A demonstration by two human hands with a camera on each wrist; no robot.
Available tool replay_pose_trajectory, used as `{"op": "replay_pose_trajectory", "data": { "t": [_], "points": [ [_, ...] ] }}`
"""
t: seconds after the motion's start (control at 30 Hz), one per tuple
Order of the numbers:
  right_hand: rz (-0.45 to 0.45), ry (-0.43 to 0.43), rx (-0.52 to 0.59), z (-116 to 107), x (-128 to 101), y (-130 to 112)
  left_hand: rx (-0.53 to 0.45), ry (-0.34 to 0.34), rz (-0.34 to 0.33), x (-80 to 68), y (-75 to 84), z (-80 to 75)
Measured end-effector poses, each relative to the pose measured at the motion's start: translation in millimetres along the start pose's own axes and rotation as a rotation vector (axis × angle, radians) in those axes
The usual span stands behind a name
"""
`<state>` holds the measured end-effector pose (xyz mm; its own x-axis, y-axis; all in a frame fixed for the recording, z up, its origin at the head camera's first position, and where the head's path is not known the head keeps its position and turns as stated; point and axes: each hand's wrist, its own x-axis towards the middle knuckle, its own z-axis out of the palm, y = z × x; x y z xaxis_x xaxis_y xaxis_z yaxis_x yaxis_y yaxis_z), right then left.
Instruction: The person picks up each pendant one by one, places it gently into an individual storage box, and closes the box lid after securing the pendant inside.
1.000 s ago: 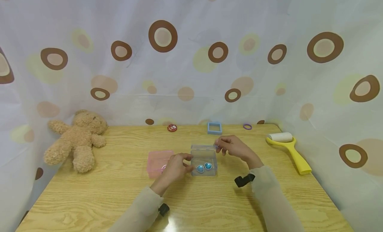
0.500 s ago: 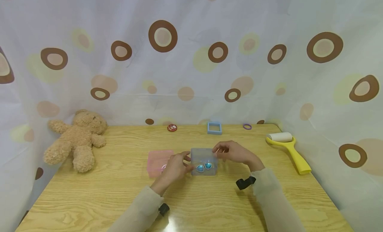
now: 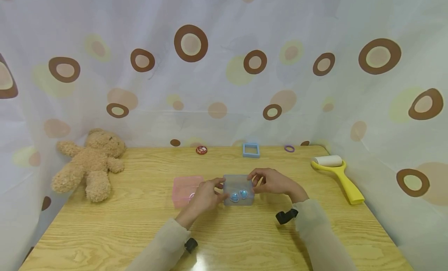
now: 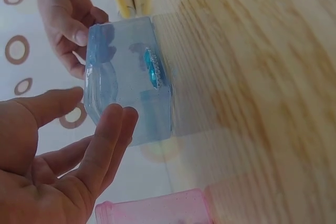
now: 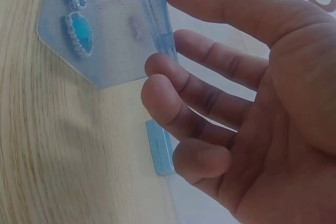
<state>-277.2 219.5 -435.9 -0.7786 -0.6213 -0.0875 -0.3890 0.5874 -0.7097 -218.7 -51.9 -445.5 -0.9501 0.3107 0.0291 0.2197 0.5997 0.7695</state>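
Note:
A clear bluish plastic box [image 3: 238, 181] lies on the wooden table with its lid down. Through its walls show two oval blue gem pieces with beaded rims [image 5: 80, 34]. At the box's left end is my left hand [image 3: 204, 198], thumb and fingers spread and not wrapped around it; contact is hard to tell. My right hand [image 3: 274, 181] is at the right end, its thumb and forefinger at the lid's edge [image 5: 167, 17] and the other fingers loosely bent. Close on the left, partly behind my left hand, sits a pink translucent box [image 3: 183, 187] with a ring-like item inside.
A teddy bear [image 3: 91, 164] leans at the left. Along the back lie a red round badge [image 3: 201, 150], a light blue square frame [image 3: 251, 155] and a purple ring [image 3: 289, 148]. A yellow-handled lint roller [image 3: 344, 179] is at the right edge, beside the patterned curtain [image 3: 224, 69].
The clear box's lid has swung down from raised to lying over the gem pieces. My right hand has come down and slightly forward with it; my left hand has stayed almost still.

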Motion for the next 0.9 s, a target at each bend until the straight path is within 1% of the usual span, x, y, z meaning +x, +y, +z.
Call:
{"op": "replay_pose_trajectory", "data": {
  "t": [0.23, 0.63, 0.77, 0.9],
  "points": [
    [0.016, 0.009, -0.01, 1, 0, -1, 0.024, 0.023, -0.011, 1.9, 0.8, 1.8],
    [-0.005, 0.009, -0.041, 0, 1, -1, 0.018, 0.017, -0.023, 2.5, 0.2, 1.5],
    [-0.015, 0.026, -0.06, -4, -2, -1, 0.019, 0.009, -0.024, 1.8, -0.5, -1.7],
    [-0.019, 0.055, -0.065, -13, -5, -2, 0.016, 0.022, -0.015, 0.7, -1.2, -10.9]
  ]
}}
